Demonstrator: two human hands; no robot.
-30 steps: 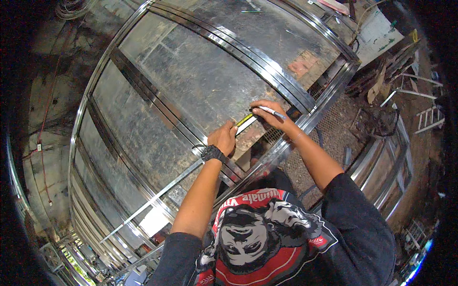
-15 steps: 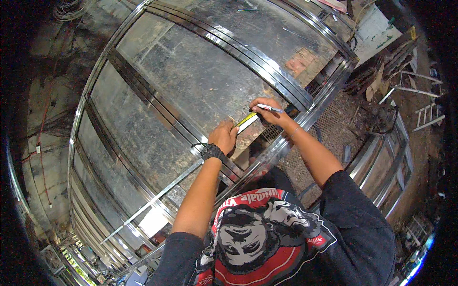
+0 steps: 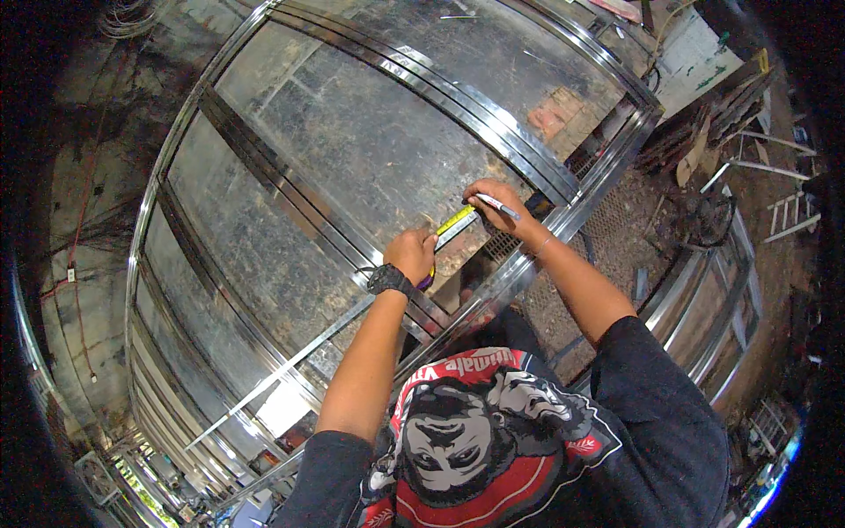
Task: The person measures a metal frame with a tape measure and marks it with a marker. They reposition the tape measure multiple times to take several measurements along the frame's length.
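Observation:
A large shiny metal frame (image 3: 370, 158) with steel rails and sheet panels lies in front of me. My left hand (image 3: 412, 255), a black watch on its wrist, grips a tape measure case against a rail. The yellow tape blade (image 3: 455, 220) runs from that hand toward my right hand. My right hand (image 3: 493, 204) holds a slim white marker (image 3: 498, 206), its tip down on the metal beside the tape's far end.
A loose thin metal strip (image 3: 290, 370) lies diagonally across the frame at lower left. Dirt ground, scrap wood and metal pieces (image 3: 704, 141) lie to the right. More stacked metal frames (image 3: 713, 299) stand at the right, and cables (image 3: 88, 202) run along the dark floor on the left.
Both hands stay at the tape on the rail; the right hand has shifted very slightly with the marker. The view has moved a little.

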